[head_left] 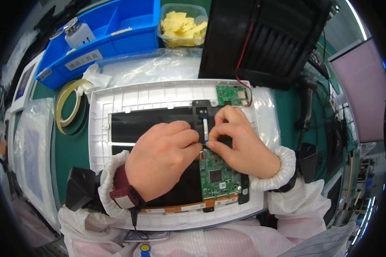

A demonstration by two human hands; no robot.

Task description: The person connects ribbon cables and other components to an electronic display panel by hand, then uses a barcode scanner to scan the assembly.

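A white plastic housing (98,145) lies in front of me with a black display panel (150,118) inside it. On the panel's right part sits a green circuit board (216,175), its upper end partly behind my fingers. A short white ribbon cable (205,127) with a blue end runs down from a black bracket (201,107) to that board. My right hand (244,145) pinches the cable by its blue end between thumb and forefinger. Closed beside it is my left hand (161,156), fingertips at the board's upper edge; what they grip is hidden.
Behind the housing stand a blue divided bin (133,40) holding a white pump bottle (79,36), a clear tub of yellow paper pieces (182,28) and a black rack (261,38). Tape rolls (64,107) lie left. A red wire (245,47) reaches the small board (231,94).
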